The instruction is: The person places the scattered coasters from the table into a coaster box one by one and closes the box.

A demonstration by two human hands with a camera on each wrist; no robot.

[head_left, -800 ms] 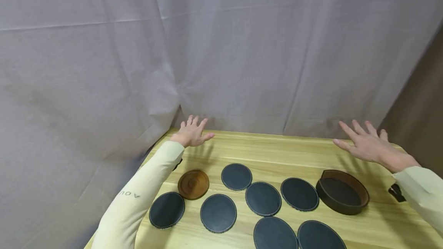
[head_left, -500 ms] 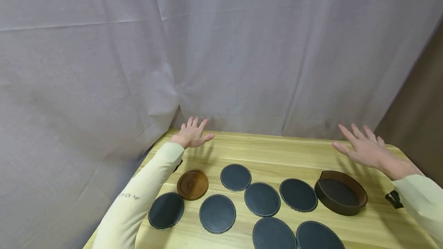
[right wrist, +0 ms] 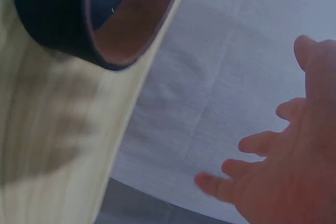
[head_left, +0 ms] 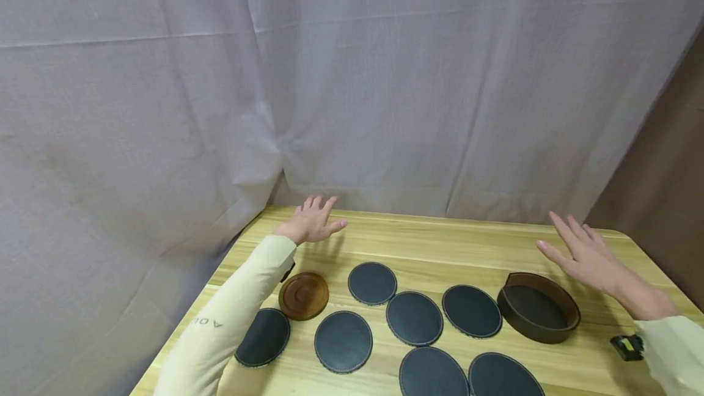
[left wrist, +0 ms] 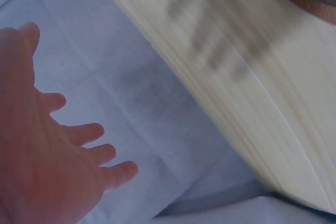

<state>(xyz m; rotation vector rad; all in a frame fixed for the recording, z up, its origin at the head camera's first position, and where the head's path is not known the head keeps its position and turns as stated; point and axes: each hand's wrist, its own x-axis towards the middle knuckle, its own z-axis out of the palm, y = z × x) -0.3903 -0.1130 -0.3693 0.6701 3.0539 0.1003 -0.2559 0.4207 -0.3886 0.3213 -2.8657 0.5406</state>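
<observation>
My left hand [head_left: 310,222] hovers over the back left of the table with fingers spread and nothing in it. Below it lies a round brown wooden coaster [head_left: 304,296] with ringed grooves. My right hand [head_left: 591,258], also spread and holding nothing, is raised at the right, beside a round dark leather coaster holder [head_left: 539,307] with a brown inner wall and a notch in its rim. Several round black stitched coasters [head_left: 414,318] lie flat between the two arms. In the left wrist view the palm [left wrist: 47,161] shows bare; the right wrist view shows the other palm [right wrist: 289,177] likewise.
The light wooden table [head_left: 429,237] ends at the back against a grey curtain [head_left: 363,109]. A brown surface [head_left: 654,182] stands at the right. The left sleeve [head_left: 225,316] covers part of the leftmost black coaster [head_left: 266,336].
Both hands have come down slightly toward the table, and the right hand has turned with its fingers closer together. The coasters and the holder stay where they were on the table.
</observation>
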